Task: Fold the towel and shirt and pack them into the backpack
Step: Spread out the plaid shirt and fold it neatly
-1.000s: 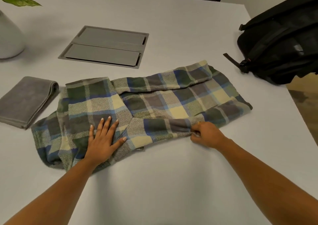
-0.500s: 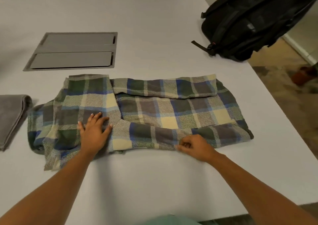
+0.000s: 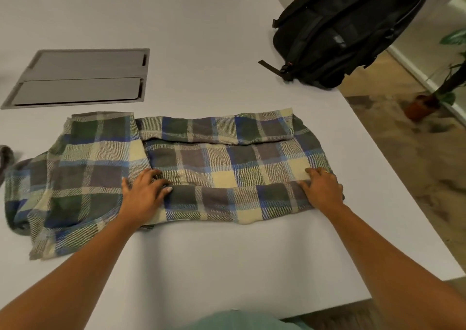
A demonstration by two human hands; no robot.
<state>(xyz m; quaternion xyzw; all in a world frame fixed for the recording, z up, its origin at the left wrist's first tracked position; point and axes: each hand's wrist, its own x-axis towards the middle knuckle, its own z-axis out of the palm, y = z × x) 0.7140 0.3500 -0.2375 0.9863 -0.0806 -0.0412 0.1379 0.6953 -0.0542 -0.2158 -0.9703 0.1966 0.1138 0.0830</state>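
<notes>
Plaid green-blue-cream flannel shirt [image 3: 201, 165], partly folded, flat on white table [image 3: 227, 254].
Left hand [image 3: 143, 196] presses its middle, fingers spread; right hand [image 3: 321, 188] on right-end fold, pinch indiscernible. Black fabric backpack [image 3: 340, 34] far right, well apart; grey towel [image 3: 5, 158] at left edge; grey recessed hatch [image 3: 78, 77] behind.
</notes>
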